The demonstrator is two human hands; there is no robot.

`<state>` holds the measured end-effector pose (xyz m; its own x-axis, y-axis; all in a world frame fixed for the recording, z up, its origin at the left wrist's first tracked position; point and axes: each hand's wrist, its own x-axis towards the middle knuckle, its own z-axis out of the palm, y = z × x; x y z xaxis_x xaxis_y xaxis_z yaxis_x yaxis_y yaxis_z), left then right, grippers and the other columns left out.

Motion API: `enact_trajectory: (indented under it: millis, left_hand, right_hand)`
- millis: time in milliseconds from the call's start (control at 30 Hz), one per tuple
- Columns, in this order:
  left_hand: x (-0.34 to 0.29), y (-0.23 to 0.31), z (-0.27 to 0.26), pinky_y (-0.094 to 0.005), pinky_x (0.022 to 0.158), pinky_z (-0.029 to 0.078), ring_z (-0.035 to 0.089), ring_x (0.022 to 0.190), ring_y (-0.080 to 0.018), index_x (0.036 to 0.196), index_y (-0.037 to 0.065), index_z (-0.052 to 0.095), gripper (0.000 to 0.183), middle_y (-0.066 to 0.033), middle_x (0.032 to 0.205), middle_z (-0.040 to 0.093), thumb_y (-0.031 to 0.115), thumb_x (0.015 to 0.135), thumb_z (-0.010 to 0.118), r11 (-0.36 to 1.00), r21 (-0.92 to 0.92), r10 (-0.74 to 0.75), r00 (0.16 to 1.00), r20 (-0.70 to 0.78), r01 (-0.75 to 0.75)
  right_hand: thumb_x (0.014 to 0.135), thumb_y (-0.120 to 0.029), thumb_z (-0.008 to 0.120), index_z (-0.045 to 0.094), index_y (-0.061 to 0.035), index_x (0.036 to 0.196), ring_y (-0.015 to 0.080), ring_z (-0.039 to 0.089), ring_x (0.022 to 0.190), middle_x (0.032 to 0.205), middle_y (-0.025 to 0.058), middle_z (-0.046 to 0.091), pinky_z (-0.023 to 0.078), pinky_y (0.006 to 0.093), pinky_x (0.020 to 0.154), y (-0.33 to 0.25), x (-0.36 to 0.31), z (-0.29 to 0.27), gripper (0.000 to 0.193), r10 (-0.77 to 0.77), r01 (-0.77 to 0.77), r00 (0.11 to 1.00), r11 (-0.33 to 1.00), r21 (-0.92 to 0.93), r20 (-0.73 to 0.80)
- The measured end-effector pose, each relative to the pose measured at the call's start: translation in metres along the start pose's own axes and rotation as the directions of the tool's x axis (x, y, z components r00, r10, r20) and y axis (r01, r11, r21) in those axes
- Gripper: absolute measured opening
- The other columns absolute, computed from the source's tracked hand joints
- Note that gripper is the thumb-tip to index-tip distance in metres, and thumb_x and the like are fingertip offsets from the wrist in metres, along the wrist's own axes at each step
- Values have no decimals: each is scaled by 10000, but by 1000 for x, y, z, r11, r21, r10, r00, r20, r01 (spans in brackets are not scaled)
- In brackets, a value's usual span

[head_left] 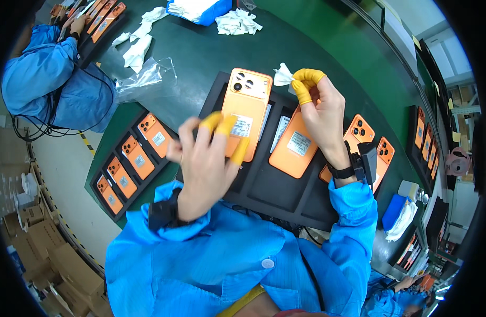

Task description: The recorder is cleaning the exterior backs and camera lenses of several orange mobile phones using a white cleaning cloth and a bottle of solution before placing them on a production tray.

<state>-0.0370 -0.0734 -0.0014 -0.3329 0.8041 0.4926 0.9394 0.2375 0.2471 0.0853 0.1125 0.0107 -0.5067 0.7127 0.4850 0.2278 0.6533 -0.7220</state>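
My left hand (pixel 205 158) hovers over or lightly touches the lower part of an orange phone (pixel 256 98), which lies back up with its camera block at the far end. Yellow finger cots cover some of its fingertips, and its fingers are spread and slightly blurred. Between the yellow-tipped fingers of my right hand (pixel 323 103) a small white wipe (pixel 283 75) is pinched. Partly under that hand, a second orange phone (pixel 293 150) with a white label rests in the black tray (pixel 253 182). Further orange phones (pixel 359 129) lie to the right, partly hidden by my wrist.
At left another black tray (pixel 171 153) holds several orange phones. Crumpled white wipes (pixel 238 22), a blue pack of wipes (pixel 206 13) and a clear plastic bag (pixel 148 79) lie on the far green table (pixel 200 50). A co-worker in a blue sleeve (pixel 39 71) sits at upper left.
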Motion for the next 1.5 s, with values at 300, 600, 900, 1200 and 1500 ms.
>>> enact_trajectory:
  millis: [300,600,900,1200,1500]
  left_hand:
    - [-59,4,-1,-432,728,187,460,1093,-254,721,137,686,126,22,878,592,257,702,719,1000,11,7,993,122,-8]
    - [-75,-2,7,-423,755,176,461,1098,-246,701,158,675,106,6,948,607,240,648,718,1000,20,1,998,68,-3]
    - [-40,-38,-16,-409,890,223,491,1046,-276,1072,67,623,278,-83,1068,609,176,818,593,908,-418,-43,999,-15,33]
    - [-14,-41,-7,-426,948,212,464,1156,-260,1180,52,563,336,-122,1177,560,254,943,438,977,-211,2,978,209,44]
    - [-26,-37,-5,-391,954,227,501,1114,-278,1199,31,570,348,-123,1166,563,129,866,537,976,-198,115,987,116,-90]
  right_hand:
    - [739,26,599,576,-39,919,302,581,750,765,114,551,492,371,638,-8,39,54,193,-368,401,914,879,-257,169]
    - [721,-2,596,538,-37,887,285,603,727,751,107,551,488,382,607,-22,-17,88,179,-354,426,881,882,-201,314]
    - [672,-20,607,601,-24,849,274,608,782,751,91,569,503,360,673,-46,-59,67,177,-387,381,739,915,132,552]
    - [659,-60,631,601,-2,782,294,621,766,763,117,596,506,376,656,-50,-71,51,139,-323,311,818,944,107,476]
    - [810,-91,611,587,32,849,371,606,782,787,189,609,461,430,650,-61,-74,-32,131,34,-182,918,921,344,395]
